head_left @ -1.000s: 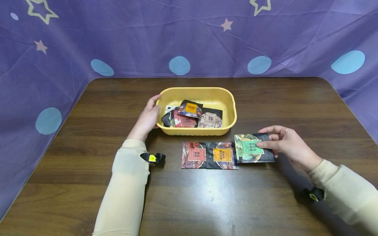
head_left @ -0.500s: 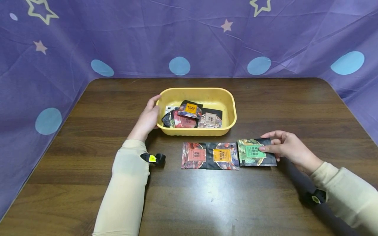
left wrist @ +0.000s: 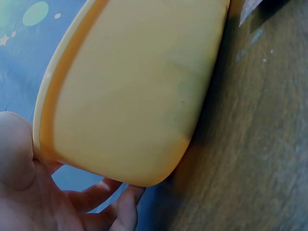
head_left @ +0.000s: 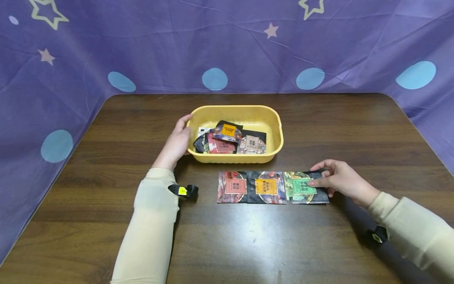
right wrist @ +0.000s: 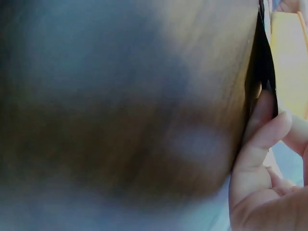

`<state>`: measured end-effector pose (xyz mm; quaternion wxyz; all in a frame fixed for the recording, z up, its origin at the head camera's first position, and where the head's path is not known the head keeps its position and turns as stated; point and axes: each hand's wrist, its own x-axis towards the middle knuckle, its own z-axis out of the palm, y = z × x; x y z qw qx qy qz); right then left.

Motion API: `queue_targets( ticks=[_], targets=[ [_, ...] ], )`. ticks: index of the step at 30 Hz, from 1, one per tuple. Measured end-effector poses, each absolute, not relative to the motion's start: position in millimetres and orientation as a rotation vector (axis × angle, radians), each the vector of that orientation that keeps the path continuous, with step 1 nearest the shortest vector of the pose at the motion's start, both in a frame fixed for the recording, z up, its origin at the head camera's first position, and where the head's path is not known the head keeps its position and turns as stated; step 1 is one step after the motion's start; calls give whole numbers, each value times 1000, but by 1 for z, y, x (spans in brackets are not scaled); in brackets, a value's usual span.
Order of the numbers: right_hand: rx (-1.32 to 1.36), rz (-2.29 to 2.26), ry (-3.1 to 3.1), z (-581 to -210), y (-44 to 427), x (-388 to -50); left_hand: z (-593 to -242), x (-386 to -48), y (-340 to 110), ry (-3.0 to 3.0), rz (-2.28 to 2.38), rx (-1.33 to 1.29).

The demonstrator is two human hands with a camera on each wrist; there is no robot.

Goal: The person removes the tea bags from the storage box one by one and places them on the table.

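My right hand [head_left: 344,182] pinches the right edge of a black sachet with a green label [head_left: 301,188], thumb on top. That sachet lies at the right end of a row, beside an orange-label sachet [head_left: 266,187] and a red-label sachet [head_left: 232,186]. From the right wrist, its dark edge [right wrist: 267,53] shows between the fingers. At the left end of a yellow plastic basket [head_left: 234,158], my left hand [head_left: 176,142] grips the wall. Seen from the left wrist, fingers [left wrist: 96,195] curl against the basket's outside; part of the thumb is hidden.
Inside the basket lie several more sachets, among them an orange-label one [head_left: 228,132] on top and a pale-label one [head_left: 252,144]. All stands on a brown wooden table [head_left: 124,130], with a purple star-printed cloth [head_left: 159,47] behind it.
The right hand has lowered the green-label sachet, first tilted and askew above the table, and brought it level and flush with the orange-label sachet. The left hand has stayed at the basket.
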<state>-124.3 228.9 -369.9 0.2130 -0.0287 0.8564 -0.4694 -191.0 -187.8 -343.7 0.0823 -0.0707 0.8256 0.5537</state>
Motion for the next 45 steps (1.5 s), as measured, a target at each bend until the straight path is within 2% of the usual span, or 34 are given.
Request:
queue_targets(
  ticks=[30, 45],
  targets=[
    [-137, -846, 2542, -357, 218, -131, -344, -194, -188, 2441, 1673, -207],
    [-201, -781, 2488, -351, 218, -135, -343, -192, -188, 2400, 1705, -221]
  ],
)
